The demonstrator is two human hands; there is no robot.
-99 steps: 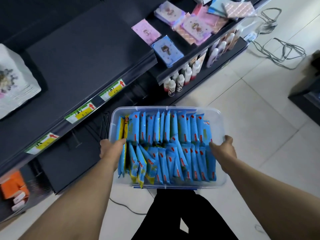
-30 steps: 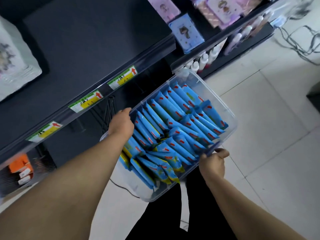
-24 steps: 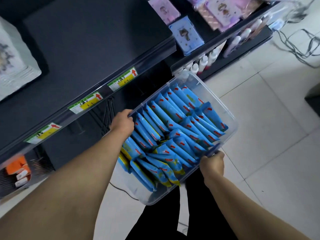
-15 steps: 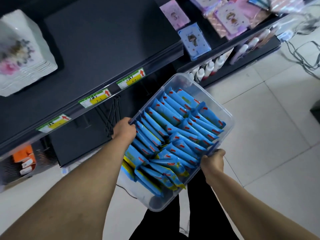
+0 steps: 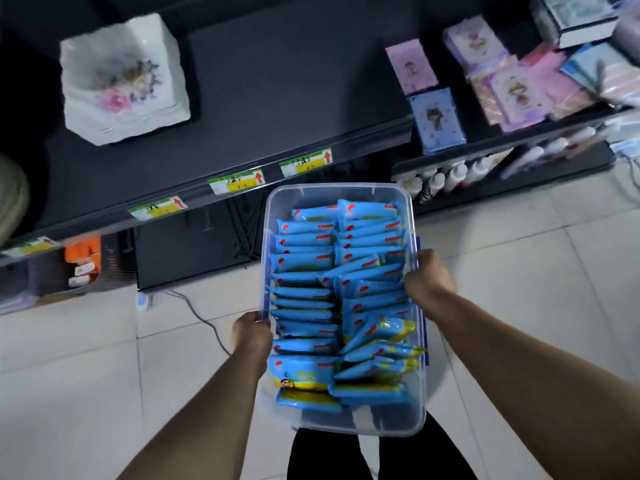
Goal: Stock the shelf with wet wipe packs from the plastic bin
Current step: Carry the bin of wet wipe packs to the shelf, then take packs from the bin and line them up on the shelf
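Observation:
I carry a clear plastic bin [image 5: 337, 190] in front of me, its long axis pointing toward the shelf. It is packed with several blue wet wipe packs [image 5: 304, 294] standing in two rows. My left hand [image 5: 251, 336] grips the bin's left rim. My right hand [image 5: 429, 280] grips the right rim. A dark shelf [image 5: 277, 98] with a bare middle stretch runs ahead of the bin, with price tags [image 5: 304, 162] along its front edge.
A white floral pack [image 5: 124, 79] sits on the shelf's left. Pink and blue packets [image 5: 436, 121] lie on the right section, with bottles [image 5: 457, 176] below. Orange boxes [image 5: 83, 259] sit on a low left shelf. A cable [image 5: 204, 318] trails on the tiled floor.
The bin has turned from a diagonal to pointing straight at the shelf. My right hand has shifted up along the right rim and my left hand down the left rim. The view has shifted.

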